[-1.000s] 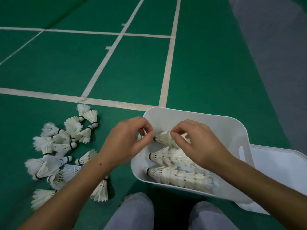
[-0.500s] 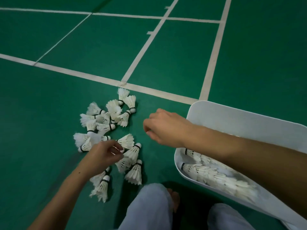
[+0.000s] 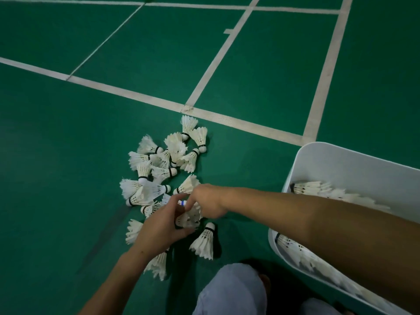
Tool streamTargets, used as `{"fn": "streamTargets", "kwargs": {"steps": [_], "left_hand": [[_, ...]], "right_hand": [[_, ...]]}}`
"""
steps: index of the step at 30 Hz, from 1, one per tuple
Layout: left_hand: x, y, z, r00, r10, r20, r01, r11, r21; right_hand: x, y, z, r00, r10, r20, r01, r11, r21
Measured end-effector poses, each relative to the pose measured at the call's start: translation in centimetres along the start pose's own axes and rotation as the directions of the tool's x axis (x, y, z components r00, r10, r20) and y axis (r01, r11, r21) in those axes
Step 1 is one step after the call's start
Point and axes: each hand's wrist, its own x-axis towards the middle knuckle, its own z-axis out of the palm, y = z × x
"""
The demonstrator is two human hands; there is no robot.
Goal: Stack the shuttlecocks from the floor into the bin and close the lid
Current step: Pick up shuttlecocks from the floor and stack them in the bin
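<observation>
White feathers in both our hands, mid-pickup over the loose pile on the green court floor (image 3: 68, 155).

Head view: our left hand (image 3: 161, 226) is curled around a shuttlecock (image 3: 187, 220), skirt toward the wrist; our right hand (image 3: 208, 202) pinches at its blue-banded cork end, fingers closed there, arm crossing in front of the bin (image 3: 341, 164). Loose shuttlecocks (image 3: 163, 160) lie just inside the white court line (image 3: 136, 96); one (image 3: 204, 242) stands beside our knee (image 3: 231, 289). The white bin sits at the right edge, nested rows (image 3: 318, 189) lying inside; no lid in view. Risks, as we judge them: squeezing the skirt could bend feathers; nesting off-axis could jam or crush a skirt; our forearm swinging back could clip the bin rim and disturb the rows.
</observation>
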Motion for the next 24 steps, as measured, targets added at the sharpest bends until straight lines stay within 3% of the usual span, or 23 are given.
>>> {"fn": "streamTargets", "kwargs": {"steps": [3,9,14,21,24], "left_hand": [[0.5,0.1,-0.7,0.997,-0.060,0.056,0.060,0.998,-0.002],[3.5,1.5,-3.7,0.990,-0.025,0.138,-0.018,0.953,0.303],[7.1,2.8,-4.6,0.978,-0.044,0.205,-0.056,0.887,0.458],[8.8,3.1,-4.7,0.995,-0.062,0.078,0.012,0.851,0.525],[8.2,3.3,-5.1,1.000,-0.029,-0.001,0.027,0.904,0.426]], "right_hand": [[0.6,0.7,-0.1,0.999,0.035,-0.035,-0.036,0.999,-0.033],[-0.1,1.5,-1.3,0.977,0.055,-0.208,-0.095,0.978,-0.188],[-0.8,2.4,-2.9,0.949,0.073,-0.306,-0.158,0.952,-0.263],[-4.4,3.4,-4.5,0.900,0.095,-0.425,-0.188,0.965,-0.181],[-7.3,3.3,-4.6,0.845,0.096,-0.527,-0.166,0.982,-0.088]]}}
